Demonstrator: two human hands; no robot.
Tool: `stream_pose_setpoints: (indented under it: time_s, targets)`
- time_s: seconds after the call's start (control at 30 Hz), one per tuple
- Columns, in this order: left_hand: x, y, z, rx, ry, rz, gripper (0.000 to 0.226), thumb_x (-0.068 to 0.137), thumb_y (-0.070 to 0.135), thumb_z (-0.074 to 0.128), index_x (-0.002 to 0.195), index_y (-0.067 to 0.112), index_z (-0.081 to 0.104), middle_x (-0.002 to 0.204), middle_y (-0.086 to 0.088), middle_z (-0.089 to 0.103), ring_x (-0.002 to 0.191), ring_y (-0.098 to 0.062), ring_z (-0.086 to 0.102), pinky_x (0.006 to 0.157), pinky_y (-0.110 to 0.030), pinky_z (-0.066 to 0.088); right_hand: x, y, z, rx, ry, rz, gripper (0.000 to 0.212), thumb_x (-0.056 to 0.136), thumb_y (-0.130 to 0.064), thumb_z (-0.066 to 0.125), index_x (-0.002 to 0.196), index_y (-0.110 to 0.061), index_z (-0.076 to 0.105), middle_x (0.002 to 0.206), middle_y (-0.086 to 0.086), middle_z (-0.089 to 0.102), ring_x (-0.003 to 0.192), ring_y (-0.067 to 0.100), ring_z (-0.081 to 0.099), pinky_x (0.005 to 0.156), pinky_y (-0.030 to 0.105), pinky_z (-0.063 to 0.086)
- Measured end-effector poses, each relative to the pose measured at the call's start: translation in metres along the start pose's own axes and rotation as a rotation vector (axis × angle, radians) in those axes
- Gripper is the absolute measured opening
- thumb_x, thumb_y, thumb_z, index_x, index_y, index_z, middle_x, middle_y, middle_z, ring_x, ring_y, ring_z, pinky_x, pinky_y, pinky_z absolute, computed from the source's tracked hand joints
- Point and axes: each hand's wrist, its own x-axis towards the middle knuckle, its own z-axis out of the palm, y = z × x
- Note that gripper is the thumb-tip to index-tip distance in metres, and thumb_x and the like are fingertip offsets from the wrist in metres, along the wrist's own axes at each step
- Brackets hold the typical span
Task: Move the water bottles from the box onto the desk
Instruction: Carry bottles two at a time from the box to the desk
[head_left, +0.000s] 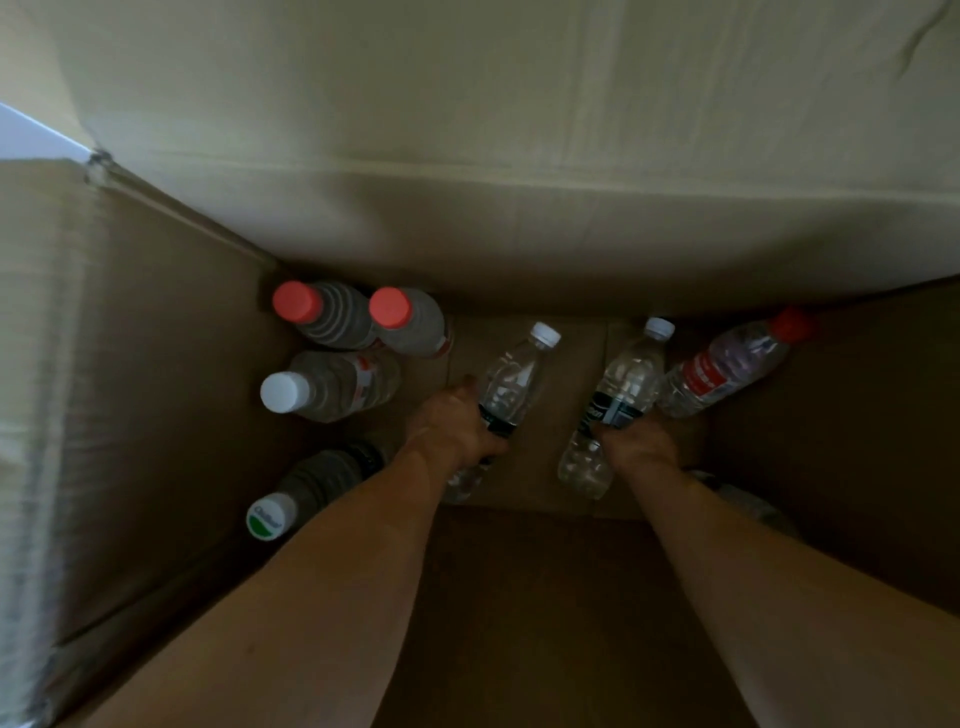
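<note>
Two water bottles lie long-ways, caps pointing away from our fingers; left hand (457, 426) grips one (506, 389), right hand (641, 441) the other (618, 402).

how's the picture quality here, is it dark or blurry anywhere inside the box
Head view: dim inside the box, brightest on the upper flap; wide-angle bending bows the walls; the left wall is smeared by blur; the left hand and right hand and their clear bottles stay fairly sharp; no strong glare.
</note>
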Motion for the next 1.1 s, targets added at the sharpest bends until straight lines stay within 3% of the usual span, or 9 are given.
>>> stream_pose_setpoints:
  time_s: [0.1, 0.2, 0.33, 0.47, 0.57, 0.7, 0.83, 1.03, 1.1]
  targets:
    - [0.001, -0.004, 0.005, -0.059, 0.042, 0.018, 0.067, 0.07, 0.033, 0.087, 0.124, 0.017, 0.05, 0.118, -0.005, 0.063, 0.101, -0.019, 0.057, 0.075, -0.022, 0.036, 0.011, 0.002, 0.007, 0.152, 0.021, 0.042, 0.056, 0.091, -0.031, 0.071, 0.135, -0.003, 0.05, 0.133, 0.017, 0.058, 0.111, 0.03, 0.059, 0.078, 0.025, 0.039]
    - [-0.006, -0.003, 0.006, -0.151, 0.046, 0.013, 0.07, 0.07, 0.027, 0.088, 0.127, 0.016, 0.05, 0.118, -0.004, 0.063, 0.099, -0.014, 0.055, 0.077, -0.019, 0.036, 0.01, 0.004, 0.007, 0.274, -0.027, 0.079, 0.056, 0.085, -0.032, 0.077, 0.128, -0.004, 0.055, 0.121, 0.016, 0.064, 0.08, 0.022, 0.058, 0.073, 0.028, 0.045]
    - [-0.028, 0.002, 0.002, -0.215, 0.049, 0.0, 0.071, 0.07, 0.025, 0.088, 0.127, 0.017, 0.047, 0.113, -0.001, 0.061, 0.104, -0.017, 0.058, 0.079, -0.021, 0.04, -0.01, 0.012, 0.001, 0.56, -0.179, 0.163, 0.049, 0.079, -0.02, 0.083, 0.118, -0.005, 0.057, 0.111, 0.017, 0.067, 0.089, 0.032, 0.068, 0.084, 0.045, 0.057]
    - [-0.058, 0.016, -0.01, -0.242, 0.092, -0.003, 0.07, 0.068, 0.033, 0.088, 0.125, 0.017, 0.049, 0.115, -0.003, 0.064, 0.106, -0.021, 0.06, 0.079, -0.025, 0.042, -0.044, 0.019, -0.015, 0.647, -0.253, 0.142, 0.029, 0.078, -0.014, 0.082, 0.092, -0.011, 0.057, 0.087, 0.01, 0.069, 0.073, 0.025, 0.07, 0.06, 0.037, 0.056]
    - [-0.083, 0.032, -0.026, -0.282, 0.108, -0.008, 0.071, 0.069, 0.037, 0.087, 0.126, 0.019, 0.049, 0.114, -0.001, 0.062, 0.112, -0.024, 0.06, 0.086, -0.029, 0.046, -0.072, 0.022, -0.029, 0.701, -0.265, 0.064, 0.03, 0.077, -0.01, 0.082, 0.087, -0.019, 0.055, 0.075, 0.002, 0.07, 0.064, 0.018, 0.071, 0.057, 0.033, 0.055]
    - [-0.121, 0.053, -0.054, -0.357, 0.112, 0.057, 0.074, 0.068, 0.037, 0.086, 0.13, 0.023, 0.048, 0.121, -0.001, 0.063, 0.114, -0.023, 0.06, 0.097, -0.041, 0.051, -0.12, 0.02, -0.056, 0.737, -0.319, -0.045, 0.05, 0.076, -0.012, 0.083, 0.118, -0.02, 0.057, 0.101, 0.004, 0.073, 0.085, 0.021, 0.072, 0.068, 0.036, 0.056]
    - [-0.169, 0.068, -0.084, -0.443, 0.088, 0.106, 0.059, 0.064, 0.037, 0.085, 0.111, 0.031, 0.049, 0.1, 0.01, 0.064, 0.09, -0.009, 0.063, 0.068, -0.027, 0.05, -0.177, 0.016, -0.091, 0.791, -0.403, -0.091, 0.05, 0.078, -0.008, 0.079, 0.123, -0.015, 0.059, 0.107, 0.007, 0.073, 0.096, 0.025, 0.071, 0.083, 0.044, 0.056]
    - [-0.261, 0.099, -0.142, -0.629, 0.087, 0.107, 0.056, 0.061, 0.049, 0.085, 0.104, 0.038, 0.05, 0.096, 0.009, 0.07, 0.078, -0.005, 0.07, 0.061, -0.023, 0.054, -0.276, 0.011, -0.157, 0.952, -0.608, -0.16, 0.051, 0.083, -0.002, 0.067, 0.133, -0.004, 0.053, 0.124, 0.02, 0.067, 0.115, 0.037, 0.064, 0.102, 0.053, 0.048]
    - [-0.295, 0.113, -0.165, -0.716, 0.091, 0.13, 0.056, 0.064, 0.046, 0.086, 0.105, 0.033, 0.05, 0.091, 0.004, 0.071, 0.067, -0.005, 0.073, 0.048, -0.019, 0.054, -0.31, 0.006, -0.18, 0.988, -0.638, -0.21, 0.052, 0.084, -0.002, 0.065, 0.135, -0.002, 0.052, 0.127, 0.023, 0.064, 0.118, 0.04, 0.061, 0.104, 0.056, 0.045]
